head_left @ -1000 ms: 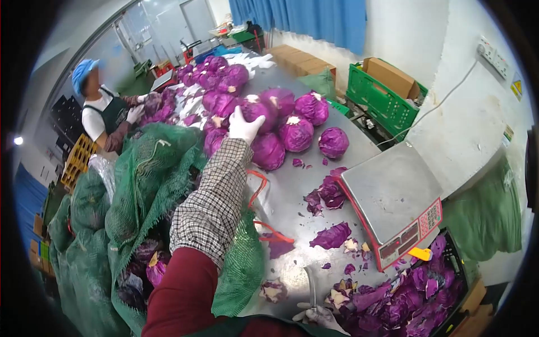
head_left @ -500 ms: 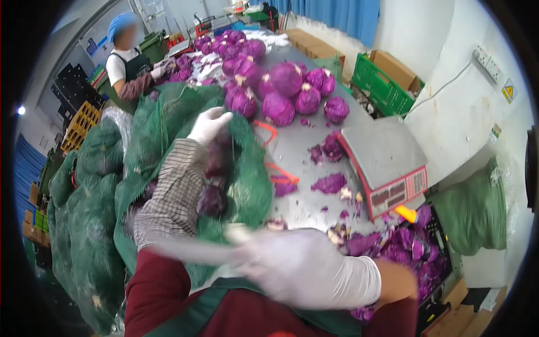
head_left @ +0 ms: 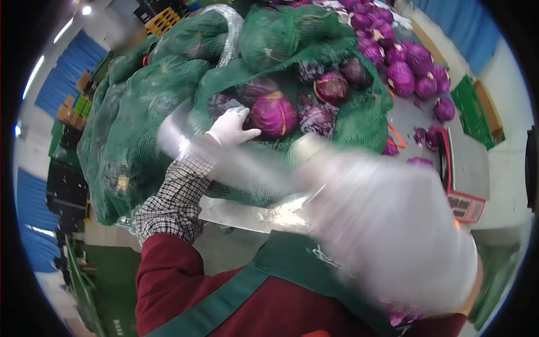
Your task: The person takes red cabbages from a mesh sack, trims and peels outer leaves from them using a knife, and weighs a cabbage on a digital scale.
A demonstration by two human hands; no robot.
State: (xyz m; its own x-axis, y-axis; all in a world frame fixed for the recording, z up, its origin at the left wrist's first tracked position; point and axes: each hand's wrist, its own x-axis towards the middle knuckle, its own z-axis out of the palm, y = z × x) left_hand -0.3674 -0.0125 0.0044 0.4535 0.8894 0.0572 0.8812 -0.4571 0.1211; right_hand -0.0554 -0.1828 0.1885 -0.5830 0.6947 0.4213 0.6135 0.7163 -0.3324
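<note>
My left hand (head_left: 231, 128), in a white glove, reaches into the open mouth of a green mesh sack (head_left: 359, 132). Its thumb and fingers are apart at the left side of a purple cabbage (head_left: 273, 114), not closed round it. More dark red cabbages (head_left: 331, 89) lie in the sack. My right hand (head_left: 393, 224), also gloved in white and smeared by motion, is closed round a knife (head_left: 247, 168). The knife's broad pale blade is blurred and stretches left in front of my left wrist.
Several full mesh sacks (head_left: 151, 123) stand at the left. Trimmed purple cabbages (head_left: 418, 62) are heaped on the metal table (head_left: 407, 121) at upper right. A red-sided scale (head_left: 466, 174) and a green crate (head_left: 474, 109) are at the right.
The view has swung left and down toward the sacks. My left hand has moved from the sack's far edge to a cabbage inside its mouth. The knife stays in my right hand.
</note>
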